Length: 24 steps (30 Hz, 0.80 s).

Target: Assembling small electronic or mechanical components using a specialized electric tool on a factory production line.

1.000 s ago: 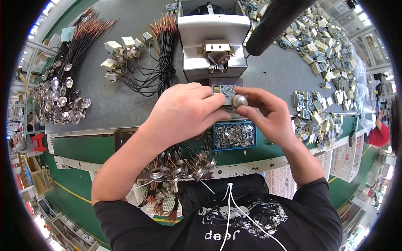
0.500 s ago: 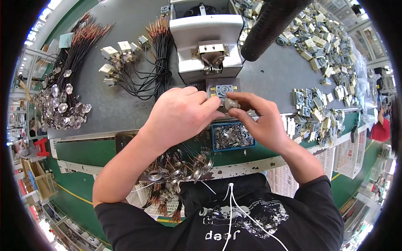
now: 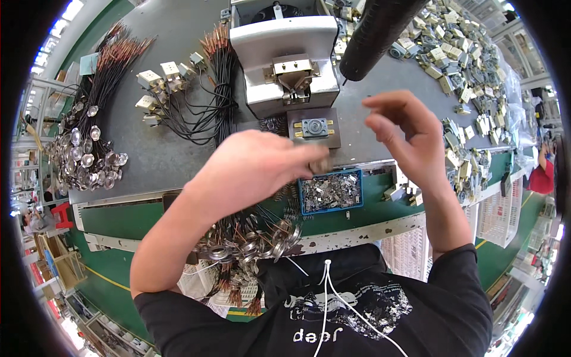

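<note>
My left hand (image 3: 256, 166) is closed over the near edge of the worktable, smeared by motion. A small round metal cap (image 3: 321, 165), blurred, shows at its fingertips. Just beyond it, a grey rectangular block with a round centre and brass tabs (image 3: 314, 128) lies on a dark metal plate (image 3: 333, 141). My right hand (image 3: 413, 134) hangs apart to the right, thumb and fingers spread with nothing seen between them. Below the left hand's fingertips, a blue tray (image 3: 359, 205) holds many tiny metal pieces.
A silver bench machine (image 3: 285, 37) stands behind the plate, beside a thick black tube (image 3: 383, 38). Bundled black wires (image 3: 225, 101) and metal-capped leads (image 3: 86, 149) lie left. Piled grey-and-cream blocks (image 3: 461, 68) cover the right. Metal rings on wires (image 3: 250, 243) hang at the front edge.
My right hand has let go of the round metal cap and moved right, its fingers apart. My left hand keeps the cap, which has shifted slightly toward me.
</note>
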Each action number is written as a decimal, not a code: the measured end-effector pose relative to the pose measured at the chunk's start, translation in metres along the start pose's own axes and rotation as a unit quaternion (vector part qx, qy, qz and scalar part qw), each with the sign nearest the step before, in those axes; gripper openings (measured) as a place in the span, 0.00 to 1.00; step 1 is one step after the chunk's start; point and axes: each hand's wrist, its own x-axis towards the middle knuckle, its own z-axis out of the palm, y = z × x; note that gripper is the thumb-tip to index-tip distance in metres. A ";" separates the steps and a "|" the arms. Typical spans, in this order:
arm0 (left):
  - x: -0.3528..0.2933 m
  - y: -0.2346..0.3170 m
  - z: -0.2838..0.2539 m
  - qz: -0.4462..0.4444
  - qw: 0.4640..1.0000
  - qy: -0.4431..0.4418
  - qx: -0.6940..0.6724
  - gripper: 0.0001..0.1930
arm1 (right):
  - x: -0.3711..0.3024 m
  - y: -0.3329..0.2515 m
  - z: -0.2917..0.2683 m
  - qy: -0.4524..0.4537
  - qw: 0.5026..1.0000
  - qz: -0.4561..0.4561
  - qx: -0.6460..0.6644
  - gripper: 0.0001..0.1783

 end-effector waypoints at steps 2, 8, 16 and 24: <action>0.008 -0.006 -0.004 -0.072 0.992 0.085 -0.057 0.18 | 0.004 -0.012 0.002 0.032 0.999 -0.022 0.007 0.12; 0.029 -0.029 0.011 -0.152 0.988 0.007 -0.034 0.18 | 0.033 -0.030 -0.013 0.169 0.934 -0.308 0.067 0.18; 0.026 -0.039 0.024 -0.112 0.993 0.032 -0.015 0.19 | 0.102 -0.038 -0.015 0.256 0.943 -0.194 0.087 0.26; 0.026 -0.027 0.022 -0.137 0.990 0.027 0.010 0.19 | 0.099 -0.063 0.014 0.139 0.977 -0.067 0.148 0.20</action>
